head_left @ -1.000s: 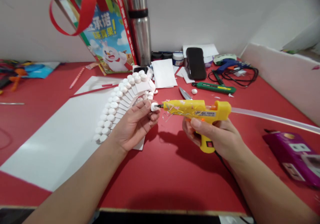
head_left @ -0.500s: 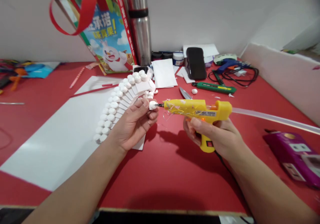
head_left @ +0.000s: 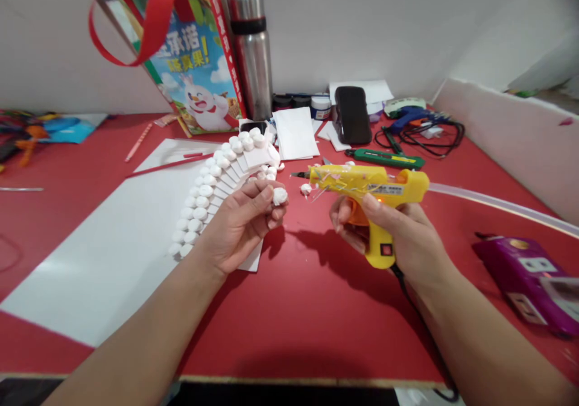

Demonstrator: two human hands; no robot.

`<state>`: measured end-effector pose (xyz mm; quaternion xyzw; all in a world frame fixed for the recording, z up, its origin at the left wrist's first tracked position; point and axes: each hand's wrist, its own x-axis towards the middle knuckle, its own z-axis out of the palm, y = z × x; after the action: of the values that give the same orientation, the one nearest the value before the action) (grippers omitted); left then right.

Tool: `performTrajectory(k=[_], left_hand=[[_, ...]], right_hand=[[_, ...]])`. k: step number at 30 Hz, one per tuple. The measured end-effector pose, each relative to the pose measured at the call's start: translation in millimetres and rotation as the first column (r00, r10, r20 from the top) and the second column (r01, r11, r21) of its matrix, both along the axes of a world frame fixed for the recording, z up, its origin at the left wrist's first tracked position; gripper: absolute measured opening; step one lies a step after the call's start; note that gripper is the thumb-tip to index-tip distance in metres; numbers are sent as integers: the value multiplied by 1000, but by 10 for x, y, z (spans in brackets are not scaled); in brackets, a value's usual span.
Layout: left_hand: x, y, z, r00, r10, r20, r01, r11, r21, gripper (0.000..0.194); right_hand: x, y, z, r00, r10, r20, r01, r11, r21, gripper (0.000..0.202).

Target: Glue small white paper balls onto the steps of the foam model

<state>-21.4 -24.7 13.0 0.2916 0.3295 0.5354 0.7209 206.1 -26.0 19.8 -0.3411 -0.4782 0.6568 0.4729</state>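
Between the thumb and fingers of my left hand (head_left: 244, 219) is a small white crumpled ball (head_left: 280, 196), perhaps paper. My right hand (head_left: 398, 231) grips a yellow hot glue gun (head_left: 357, 180), its nozzle pointing left, just above and to the right of the ball and apart from it. A clear glue stick (head_left: 497, 204) sticks out of the gun's back. Behind my left hand lies a curved white piece (head_left: 217, 180) edged with rows of round white balls; my hand hides part of it. Another white ball (head_left: 306, 189) shows below the nozzle.
A white board (head_left: 90, 261) lies at left on the red table (head_left: 289, 333). Toward the back stand a gift bag (head_left: 199, 80), a steel flask (head_left: 253, 56) and a black phone (head_left: 353, 116). A green cutter (head_left: 389, 158) lies beyond the gun, a purple power strip (head_left: 529, 279) at right.
The glue gun has drawn back to the right and up, so its nozzle no longer touches the white ball. My left hand stays nearly still, still pinching the ball.
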Motion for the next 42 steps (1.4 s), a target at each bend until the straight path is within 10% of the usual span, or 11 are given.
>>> performTrajectory(k=[13, 23, 42], left_hand=[[-301, -155, 227, 893, 144, -426, -85, 984, 154, 17], [-150, -114, 85, 995, 40, -95, -50, 993, -108, 22], [-118, -93, 44, 999, 39, -27, -43, 990, -132, 17]], right_hand=[[18, 1, 21, 999, -21, -40, 21, 1000, -6, 29], [1, -52, -5, 993, 105, 52, -106, 994, 6, 36], [-22, -22, -41, 977, 139, 164, -146, 989, 33, 40]])
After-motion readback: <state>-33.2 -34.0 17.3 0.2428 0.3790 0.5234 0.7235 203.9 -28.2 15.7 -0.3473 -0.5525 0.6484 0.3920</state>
